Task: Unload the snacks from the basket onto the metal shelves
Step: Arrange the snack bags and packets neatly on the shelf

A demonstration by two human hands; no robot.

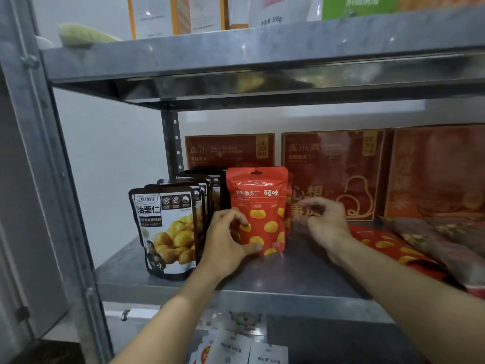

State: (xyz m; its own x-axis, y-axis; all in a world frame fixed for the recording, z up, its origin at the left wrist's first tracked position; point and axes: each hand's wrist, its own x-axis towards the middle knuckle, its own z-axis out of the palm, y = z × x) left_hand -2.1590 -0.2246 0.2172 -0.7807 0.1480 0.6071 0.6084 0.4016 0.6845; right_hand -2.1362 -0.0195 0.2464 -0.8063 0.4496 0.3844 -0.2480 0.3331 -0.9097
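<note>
A red chestnut pouch [258, 203] stands upright on the middle metal shelf [275, 274]. My left hand [227, 237] grips its lower left side, thumb under the bottom edge and fingers on its front. My right hand [324, 222] hovers just right of the pouch with loosely curled fingers, holding nothing. A row of black and white chestnut pouches [170, 229] stands to the left of the red one. More red pouches [388, 248] lie flat on the shelf to the right, under my right forearm. The basket is out of view.
Red gift boxes [333, 169] line the back of the shelf. Darker snack bags [446, 237] lie at the far right. The upper shelf [262, 53] carries boxes and bags. White packets [236, 348] sit on the shelf below. A metal upright [39, 153] stands at the left.
</note>
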